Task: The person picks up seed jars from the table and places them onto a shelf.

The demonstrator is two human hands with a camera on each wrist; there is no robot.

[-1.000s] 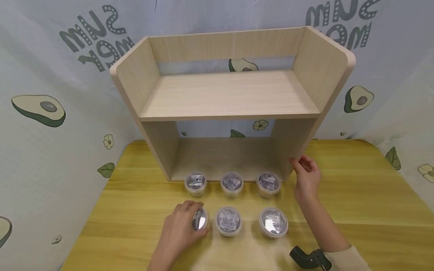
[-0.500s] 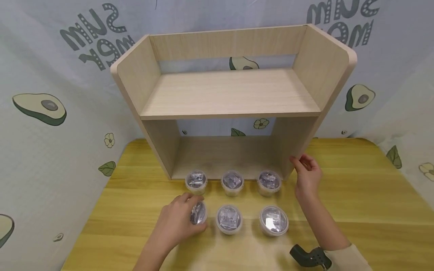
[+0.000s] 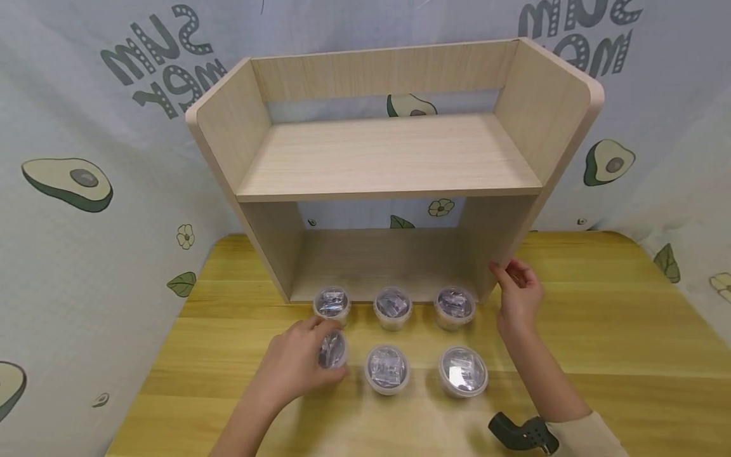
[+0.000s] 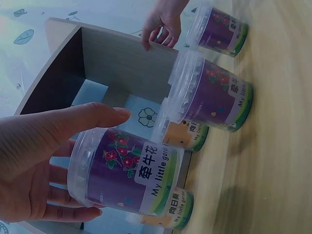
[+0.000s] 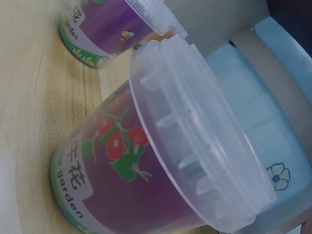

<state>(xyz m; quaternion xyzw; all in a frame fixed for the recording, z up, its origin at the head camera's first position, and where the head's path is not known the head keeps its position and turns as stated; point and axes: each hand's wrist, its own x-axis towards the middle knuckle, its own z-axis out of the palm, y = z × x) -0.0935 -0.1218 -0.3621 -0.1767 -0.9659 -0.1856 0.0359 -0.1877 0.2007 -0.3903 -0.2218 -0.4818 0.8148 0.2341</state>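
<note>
My left hand grips a lidded plastic tub, thumb on one side and fingers on the other. The tub has a purple label with red flowers and the words "My little garden". In the head view its clear lid shows beside my thumb, just in front of the left back-row tub. To its right stand two more purple-labelled tubs, the middle one and the right one. My right hand holds the front edge of the right side panel of a pale wooden shelf, thumb at its inner side.
Along the shelf's front edge stand orange-labelled tubs, including a middle one and a right one. The shelf stands on a yellow wooden table before a patterned cloth. A black curved device is at the right sleeve.
My left hand has moved slightly forward with the purple-labelled tub, toward the left back-row tub. My right hand has stayed at the shelf's side panel.
</note>
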